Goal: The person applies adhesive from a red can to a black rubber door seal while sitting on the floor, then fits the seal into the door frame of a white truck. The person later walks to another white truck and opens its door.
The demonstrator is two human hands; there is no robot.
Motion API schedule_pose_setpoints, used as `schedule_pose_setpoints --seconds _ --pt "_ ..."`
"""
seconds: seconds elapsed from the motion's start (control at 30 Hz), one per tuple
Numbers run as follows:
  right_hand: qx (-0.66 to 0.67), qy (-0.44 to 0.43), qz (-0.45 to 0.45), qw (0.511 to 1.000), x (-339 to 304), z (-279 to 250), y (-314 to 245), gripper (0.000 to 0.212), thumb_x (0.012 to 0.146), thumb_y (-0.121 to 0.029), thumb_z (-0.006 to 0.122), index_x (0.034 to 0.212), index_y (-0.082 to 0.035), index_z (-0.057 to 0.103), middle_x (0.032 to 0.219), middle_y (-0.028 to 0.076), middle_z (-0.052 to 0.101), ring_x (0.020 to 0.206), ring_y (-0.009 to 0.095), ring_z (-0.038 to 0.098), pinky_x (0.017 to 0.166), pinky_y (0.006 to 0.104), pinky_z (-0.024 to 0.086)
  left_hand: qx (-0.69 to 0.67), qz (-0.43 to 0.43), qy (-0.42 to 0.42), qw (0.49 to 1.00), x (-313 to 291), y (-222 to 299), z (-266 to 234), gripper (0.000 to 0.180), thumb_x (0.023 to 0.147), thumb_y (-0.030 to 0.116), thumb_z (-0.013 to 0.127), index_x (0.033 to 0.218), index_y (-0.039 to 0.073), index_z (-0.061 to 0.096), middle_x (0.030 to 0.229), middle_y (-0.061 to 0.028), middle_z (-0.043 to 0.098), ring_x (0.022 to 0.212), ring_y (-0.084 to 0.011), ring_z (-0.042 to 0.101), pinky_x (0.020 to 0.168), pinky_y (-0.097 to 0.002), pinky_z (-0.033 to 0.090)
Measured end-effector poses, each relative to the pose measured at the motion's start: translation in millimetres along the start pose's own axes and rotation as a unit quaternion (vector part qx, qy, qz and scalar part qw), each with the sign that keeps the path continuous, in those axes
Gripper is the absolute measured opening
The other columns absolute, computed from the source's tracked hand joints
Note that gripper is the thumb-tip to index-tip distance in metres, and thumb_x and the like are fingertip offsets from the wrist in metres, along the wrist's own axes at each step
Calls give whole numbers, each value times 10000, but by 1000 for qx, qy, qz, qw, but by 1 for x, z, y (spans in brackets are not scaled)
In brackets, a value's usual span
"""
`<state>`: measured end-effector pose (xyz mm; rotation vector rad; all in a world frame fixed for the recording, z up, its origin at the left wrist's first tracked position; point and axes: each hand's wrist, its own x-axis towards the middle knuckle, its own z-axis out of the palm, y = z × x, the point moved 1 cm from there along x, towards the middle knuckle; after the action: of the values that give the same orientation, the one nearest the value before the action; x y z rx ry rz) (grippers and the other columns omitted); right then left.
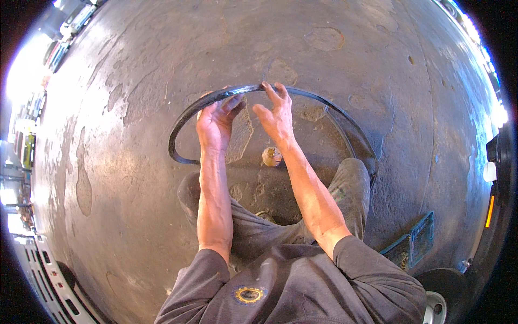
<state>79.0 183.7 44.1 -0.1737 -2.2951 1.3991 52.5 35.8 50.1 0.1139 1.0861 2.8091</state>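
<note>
A long, narrow black strip (186, 118), perhaps rubber trim, bends in a wide arc in front of me. Its surface shines near the top of the arc. My left hand (216, 121) is closed round the strip left of the middle, palm turned up. Beside it, my right hand (276, 114) has its fingertips against the strip near the top, with the thumb held apart. From there the strip curves down to the right, past my right knee. A small round tan thing (271, 156) rests on the floor between my forearms; its kind is unclear.
I sit on a worn, stained concrete floor (135, 178) with my legs folded. A blue-green plastic crate (421, 237) lies at my lower right. Part of a dark vehicle (499, 189) borders the right side; a pale slotted panel (51, 275) is at lower left.
</note>
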Motion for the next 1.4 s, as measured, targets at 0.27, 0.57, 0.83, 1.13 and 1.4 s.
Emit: schedule_pose_setpoints --seconds 0.27,0.57,0.83,1.13,1.4 --pt "-79 -5 -175 981 -20 13 -42 740 615 -258 731 1313 -135 517 1396 247 329 1304 466 277 1066 525 288 32 18 -16 999 4 -2 2 220 903 153 493 1091 55 551 1123 -137 610 1117 -362 554 936 -510 442" --pt "-143 11 -22 989 8 -9 34 723 657 -229 727 1343 -213 499 1402 203 348 1309 417 296 1069 473 314 -30 -17 -61 998 3 2 2 335 895 247 494 1137 33 584 1233 -140 573 1196 -427 484 998 -546 363" --pt "-215 29 -152 964 7 -8 32 653 706 -274 717 1325 -238 511 1382 189 379 1294 407 331 1043 496 330 -53 -15 -71 996 5 4 0 338 903 251 479 1134 28 585 1234 -152 571 1205 -440 470 1009 -560 350" --pt "-217 39 -141 965 9 -12 30 536 730 -258 709 1249 -238 578 1371 180 393 1291 406 337 1029 494 347 -59 -26 -88 994 6 6 1 341 903 261 477 1125 29 593 1205 -151 585 1174 -432 496 986 -562 361" --pt "-213 45 -143 965 15 -10 52 491 770 -295 719 1240 -242 588 1356 168 417 1267 393 372 998 502 377 -66 -21 -92 993 8 12 -1 350 900 274 483 1121 26 592 1194 -146 583 1145 -431 514 979 -572 364"
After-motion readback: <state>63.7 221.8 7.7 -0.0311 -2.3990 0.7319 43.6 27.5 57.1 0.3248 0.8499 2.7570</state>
